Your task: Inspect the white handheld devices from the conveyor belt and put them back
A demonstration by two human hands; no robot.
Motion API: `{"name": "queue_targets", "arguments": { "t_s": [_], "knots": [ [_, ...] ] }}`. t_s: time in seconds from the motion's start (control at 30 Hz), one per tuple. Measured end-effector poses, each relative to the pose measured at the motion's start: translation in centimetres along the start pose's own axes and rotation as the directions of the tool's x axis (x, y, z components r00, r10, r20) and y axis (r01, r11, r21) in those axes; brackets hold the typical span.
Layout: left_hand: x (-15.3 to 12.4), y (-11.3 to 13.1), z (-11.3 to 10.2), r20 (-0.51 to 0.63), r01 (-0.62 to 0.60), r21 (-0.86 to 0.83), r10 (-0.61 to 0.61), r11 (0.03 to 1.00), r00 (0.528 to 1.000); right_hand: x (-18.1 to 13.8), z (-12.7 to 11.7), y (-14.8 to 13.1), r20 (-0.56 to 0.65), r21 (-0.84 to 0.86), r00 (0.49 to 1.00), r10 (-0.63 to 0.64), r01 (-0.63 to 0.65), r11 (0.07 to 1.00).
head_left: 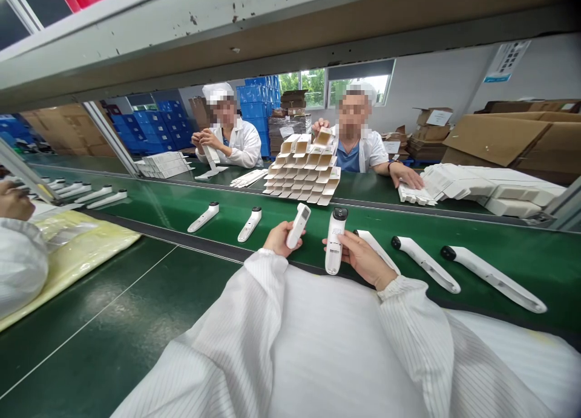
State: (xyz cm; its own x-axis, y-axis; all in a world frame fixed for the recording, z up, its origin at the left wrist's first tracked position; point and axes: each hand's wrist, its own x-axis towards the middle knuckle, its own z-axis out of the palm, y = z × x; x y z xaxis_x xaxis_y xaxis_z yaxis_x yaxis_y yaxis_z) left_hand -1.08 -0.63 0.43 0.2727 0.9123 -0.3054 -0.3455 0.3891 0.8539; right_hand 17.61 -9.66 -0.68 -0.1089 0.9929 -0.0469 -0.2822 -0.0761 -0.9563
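My left hand (278, 239) is closed round a white infrared thermometer (298, 225), its small dark screen tilted up toward me. In my right hand (363, 256) a second white thermometer (335, 242) stands upright, black sensor end at the top and a label on its body. Just right of that hand, partly hidden by it, lies another thermometer (377, 251). Two more, a nearer thermometer (425, 264) and a farther-right thermometer (494, 277), rest slantwise on the green belt. To the left lie a thermometer (250, 224) and another thermometer (203, 217).
Across the green belt (154, 215), a stack of open small boxes (303, 170) stands before two co-workers. Flat white cartons (494, 185) lie at the right. A metal shelf beam (218, 28) crosses overhead. At far left, another person's sleeve (20, 264) rests near a yellow mat (86, 239).
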Motion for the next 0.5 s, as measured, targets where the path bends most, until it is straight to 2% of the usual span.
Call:
{"name": "queue_targets", "arguments": {
  "t_s": [0.07,0.13,0.17,0.23,0.3,0.37,0.43,0.5],
  "knots": [
    [-0.5,-0.6,1.2,0.121,0.075,-0.172,-0.055,0.982,0.991,0.3,0.0,0.2,-0.053,-0.062,0.998,0.028,-0.031,0.998],
    [-1.0,-1.3,2.3,0.138,0.111,-0.216,-0.083,0.97,0.987,0.7,-0.3,0.5,-0.155,-0.21,0.987,0.053,-0.085,0.974],
    [-1.2,-1.6,2.7,0.13,0.118,-0.206,-0.092,0.971,0.987,0.9,-0.5,0.7,-0.212,-0.322,0.976,0.05,-0.119,0.939],
    [-1.6,-2.1,3.6,0.128,0.125,-0.161,-0.105,0.979,0.986,1.4,-1.1,1.1,-0.296,-0.582,0.955,-0.015,-0.168,0.796],
    [-2.0,-2.4,4.3,0.148,0.124,-0.117,-0.106,0.985,0.983,1.8,-1.8,1.5,-0.303,-0.78,0.945,-0.127,-0.169,0.602],
    [-2.3,-2.6,4.9,0.172,0.136,-0.095,-0.118,0.986,0.978,2.0,-2.4,1.7,-0.272,-0.866,0.935,-0.227,-0.135,0.481],
    [-2.6,-2.7,5.3,0.166,0.155,-0.09,-0.138,0.984,0.976,1.9,-2.4,1.7,-0.24,-0.889,0.908,-0.343,-0.064,0.453],
    [-2.8,-3.0,5.5,0.15,0.159,-0.098,-0.144,0.982,0.978,1.6,-1.9,1.5,-0.197,-0.879,0.869,-0.453,0.048,0.474]
  ]
}}
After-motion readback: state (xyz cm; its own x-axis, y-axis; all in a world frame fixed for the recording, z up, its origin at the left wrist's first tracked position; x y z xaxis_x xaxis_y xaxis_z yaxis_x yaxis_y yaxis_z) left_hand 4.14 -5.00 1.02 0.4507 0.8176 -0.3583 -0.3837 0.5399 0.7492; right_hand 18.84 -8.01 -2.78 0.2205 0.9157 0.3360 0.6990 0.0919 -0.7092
